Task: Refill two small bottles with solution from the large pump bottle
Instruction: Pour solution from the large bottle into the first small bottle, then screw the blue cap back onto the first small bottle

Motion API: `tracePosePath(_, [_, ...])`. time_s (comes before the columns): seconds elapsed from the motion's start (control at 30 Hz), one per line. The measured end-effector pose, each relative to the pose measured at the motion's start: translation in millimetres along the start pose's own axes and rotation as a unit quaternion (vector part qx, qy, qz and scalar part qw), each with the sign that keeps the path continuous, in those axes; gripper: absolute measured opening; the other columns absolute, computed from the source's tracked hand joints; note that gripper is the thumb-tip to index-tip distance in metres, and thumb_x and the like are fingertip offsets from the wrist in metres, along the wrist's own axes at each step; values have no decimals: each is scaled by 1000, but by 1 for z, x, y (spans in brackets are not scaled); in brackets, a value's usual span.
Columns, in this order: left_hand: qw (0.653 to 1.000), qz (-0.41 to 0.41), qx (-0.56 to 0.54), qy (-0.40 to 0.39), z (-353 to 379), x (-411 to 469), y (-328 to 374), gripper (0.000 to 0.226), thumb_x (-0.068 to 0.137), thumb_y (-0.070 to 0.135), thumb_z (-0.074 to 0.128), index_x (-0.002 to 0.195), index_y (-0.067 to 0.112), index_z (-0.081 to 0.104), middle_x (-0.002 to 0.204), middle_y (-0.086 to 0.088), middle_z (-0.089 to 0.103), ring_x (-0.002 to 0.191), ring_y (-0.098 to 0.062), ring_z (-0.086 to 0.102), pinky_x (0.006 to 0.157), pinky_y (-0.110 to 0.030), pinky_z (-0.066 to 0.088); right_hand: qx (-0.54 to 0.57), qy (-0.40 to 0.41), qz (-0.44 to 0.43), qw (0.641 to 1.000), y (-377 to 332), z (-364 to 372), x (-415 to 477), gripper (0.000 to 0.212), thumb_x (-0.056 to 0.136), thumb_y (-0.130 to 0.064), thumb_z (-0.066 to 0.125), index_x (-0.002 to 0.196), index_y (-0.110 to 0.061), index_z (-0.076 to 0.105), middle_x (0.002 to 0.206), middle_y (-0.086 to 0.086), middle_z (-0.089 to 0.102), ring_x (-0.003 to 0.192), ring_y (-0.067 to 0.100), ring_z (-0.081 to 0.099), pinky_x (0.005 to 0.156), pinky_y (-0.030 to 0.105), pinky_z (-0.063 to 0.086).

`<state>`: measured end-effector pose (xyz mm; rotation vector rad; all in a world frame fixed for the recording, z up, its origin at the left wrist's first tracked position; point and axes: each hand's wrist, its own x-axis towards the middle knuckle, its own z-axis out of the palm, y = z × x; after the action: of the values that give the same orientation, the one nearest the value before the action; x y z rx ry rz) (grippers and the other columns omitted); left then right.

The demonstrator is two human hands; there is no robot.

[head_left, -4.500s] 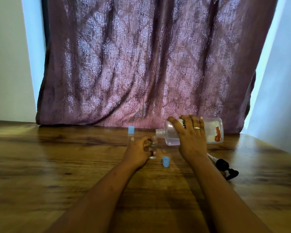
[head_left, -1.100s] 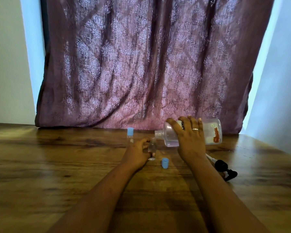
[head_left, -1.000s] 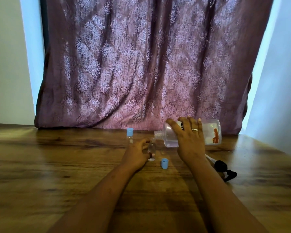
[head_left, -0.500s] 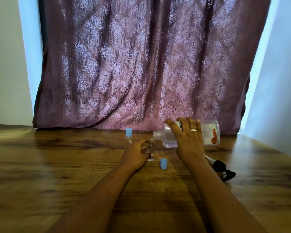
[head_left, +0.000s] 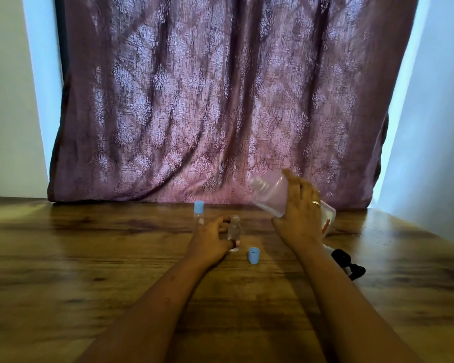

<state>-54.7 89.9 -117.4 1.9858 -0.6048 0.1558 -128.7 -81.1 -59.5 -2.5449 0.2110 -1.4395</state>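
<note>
Looks like a room in a home, not a lab: patterned mauve curtain point(head_left: 220, 100) hanging over a bright window right behind a wood-grain tabletop point(head_left: 76, 271), plain pale walls point(head_left: 5, 100) either side, no equipment around.

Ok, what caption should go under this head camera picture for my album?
Left hand steadies an open small bottle while right hand holds the large bottle tilted.
</note>
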Motion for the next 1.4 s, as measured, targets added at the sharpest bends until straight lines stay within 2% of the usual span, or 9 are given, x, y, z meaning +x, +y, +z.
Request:
tracePosePath(0.13, [1000, -3, 2, -5, 0, -1, 2, 55, 74, 24, 79, 123, 27, 55, 126, 3, 63, 115, -14, 58, 100, -45, 48, 153, 52, 87, 983, 1, -4, 2, 104, 60, -25, 83, 140, -25, 17, 137, 13, 40, 122, 36, 38, 87, 48, 45])
tracePosePath(0.5, [1000, -5, 8, -7, -1, -4, 5, 48, 78, 25, 74, 121, 30, 55, 116, 5, 68, 104, -14, 63, 96, -44, 50, 269, 43, 222, 936, 17, 4, 0, 99, 60, -32, 85, 133, -29, 18, 138, 18, 41, 122, 40, 44, 100, 56, 40])
tracePosePath(0.7, [1000, -4, 26, -16, -2, -4, 6, 49, 81, 26, 72, 125, 30, 52, 120, 3, 66, 104, -13, 59, 93, -35, 48, 256, 43, 243, 935, 16, 5, 1, 112, 60, -37, 84, 144, -26, 11, 149, 18, 18, 134, 38, 26, 108, 57, 29])
tracePosePath(0.77, [999, -4, 27, -21, -2, -4, 6, 48, 82, 26, 72, 125, 29, 53, 120, 3, 66, 102, -11, 58, 90, -32, 46, 184, 84, 199, 959, 9, -3, 2, 110, 63, -43, 81, 145, -20, 12, 150, 18, 17, 138, 37, 19, 111, 54, 19])
tracePosePath(0.87, [999, -8, 24, -21, -3, -4, 7, 43, 82, 27, 71, 122, 26, 56, 114, 4, 67, 99, -10, 60, 89, -34, 50, 59, 151, -15, 987, -5, -13, 3, 59, 76, -27, 74, 125, -16, 42, 124, 17, 51, 111, 34, 51, 90, 41, 47])
tracePosePath(0.97, [999, -9, 25, -21, -5, -5, 9, 39, 82, 26, 70, 119, 27, 58, 109, 6, 68, 99, -15, 63, 90, -41, 53, 27, 18, -106, 994, -30, -12, 0, 10, 87, -17, 59, 93, -14, 52, 87, 6, 63, 72, 19, 59, 58, 26, 49])
tracePosePath(1.13, [1000, -13, 10, -14, -5, -4, 8, 34, 81, 23, 70, 113, 28, 61, 104, 7, 69, 96, -14, 65, 89, -44, 54, -79, -383, -66, 918, -44, 4, -9, 25, 79, -37, 66, 95, -18, 64, 93, 2, 65, 83, 18, 57, 73, 31, 49])
tracePosePath(1.23, [1000, -14, 8, -12, -4, -2, 7, 35, 81, 18, 69, 115, 26, 61, 106, 4, 70, 99, -16, 65, 91, -45, 54, -32, -447, -41, 893, -43, 12, -17, 25, 78, -27, 72, 99, -18, 64, 100, 2, 63, 83, 14, 53, 70, 25, 40])
tracePosePath(1.4, [1000, -15, 0, -10, -3, -1, 6, 34, 81, 20, 71, 113, 25, 62, 104, 5, 70, 98, -16, 65, 90, -44, 54, 24, -477, -9, 878, -41, 13, -22, 15, 84, -6, 60, 97, -11, 63, 105, 9, 64, 89, 18, 58, 74, 27, 47])
